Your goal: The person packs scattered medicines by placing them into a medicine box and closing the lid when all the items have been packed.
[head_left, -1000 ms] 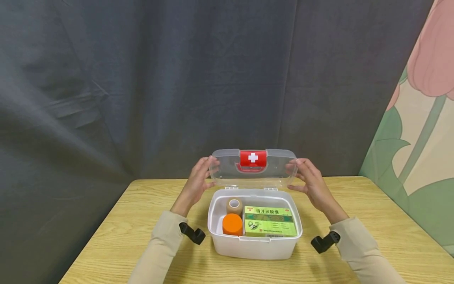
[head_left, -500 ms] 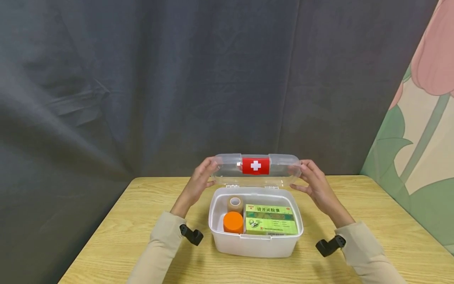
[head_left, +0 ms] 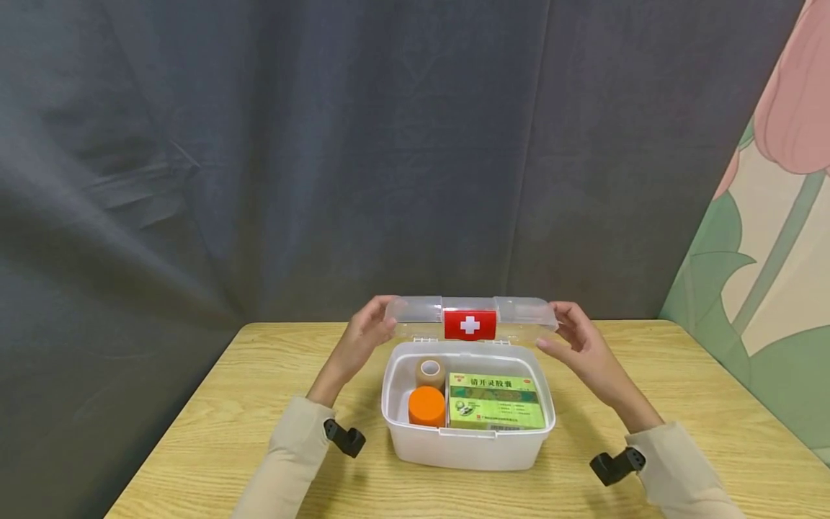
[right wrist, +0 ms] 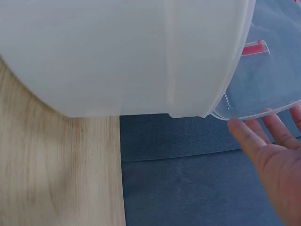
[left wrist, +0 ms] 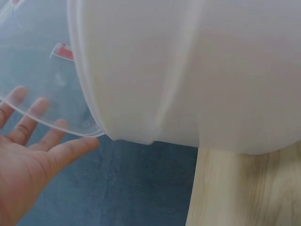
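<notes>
A white plastic first-aid box sits on the table with its clear lid raised on the back hinges. On the lid's front is a red latch with a white cross. My left hand touches the lid's left end, fingers spread and fairly straight. At the right end my right hand touches the lid with extended fingers, thumb apart below. Inside the box lie a green medicine box, an orange-capped container and a tan tape roll. Both wrist views show fingers at the lid's rim.
The wooden table extends around the box on every side. Behind it hangs a dark grey curtain. A wall painted with flowers stands at the right.
The lid has tilted forward and down towards the box, with both hands moving along at its ends. Its red latch sits lower and faces me more. The box's contents have not moved.
</notes>
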A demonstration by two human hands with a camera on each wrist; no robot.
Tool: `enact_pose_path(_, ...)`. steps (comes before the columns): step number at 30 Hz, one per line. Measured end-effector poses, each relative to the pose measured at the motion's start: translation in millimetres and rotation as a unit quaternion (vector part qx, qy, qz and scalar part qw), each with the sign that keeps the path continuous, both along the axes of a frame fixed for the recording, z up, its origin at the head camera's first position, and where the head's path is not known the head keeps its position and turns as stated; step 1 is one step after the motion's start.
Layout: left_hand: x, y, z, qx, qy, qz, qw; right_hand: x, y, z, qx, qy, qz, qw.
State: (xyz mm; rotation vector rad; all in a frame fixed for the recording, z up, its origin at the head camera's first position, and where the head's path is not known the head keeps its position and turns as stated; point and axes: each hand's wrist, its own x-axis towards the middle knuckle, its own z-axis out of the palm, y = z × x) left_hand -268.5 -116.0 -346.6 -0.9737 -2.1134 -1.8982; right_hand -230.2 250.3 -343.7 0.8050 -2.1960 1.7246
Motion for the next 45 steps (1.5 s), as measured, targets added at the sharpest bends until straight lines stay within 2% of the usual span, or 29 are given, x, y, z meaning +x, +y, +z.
enact_pose_path(3,0.6,-2.8,-2.8,0.000,0.023,-0.009,0.9997,3.7,-1.5,-1.2,0.036,0.023,-0.021,0.9989)
enact_pose_path(8,2.5,-7.3,-8.9,0.008,0.051,-0.041,0.9979,9.9,-4.3,-4.5,0.046,0.042,-0.027,0.9977)
enact_pose_path(14,5.9,-11.8,-16.6,0.035,0.053,-0.084,0.9944,18.0,-6.2,-11.5,0.043,0.068,-0.037,0.9961)
enact_pose_path(18,8.4,-14.5,-20.4,0.042,0.053,-0.087,0.9939,23.6,-10.0,-15.6,0.045,0.091,-0.047,0.9937)
enact_pose_path(27,13.8,-20.8,-27.7,0.028,0.067,-0.081,0.9941,31.7,-18.4,-23.6,0.053,0.132,-0.058,0.9881)
enact_pose_path(37,20.9,-26.4,-33.7,0.029,0.090,-0.089,0.9915,35.8,-14.0,-30.2,0.044,0.139,-0.013,0.9892)
enact_pose_path(40,23.2,-27.9,-34.8,0.027,0.100,-0.089,0.9907,37.0,-13.6,-31.7,0.043,0.142,-0.012,0.9888)
enact_pose_path(45,28.5,-28.8,-35.1,0.008,0.120,-0.074,0.9900,41.0,-17.2,-28.9,0.043,0.206,-0.022,0.9773)
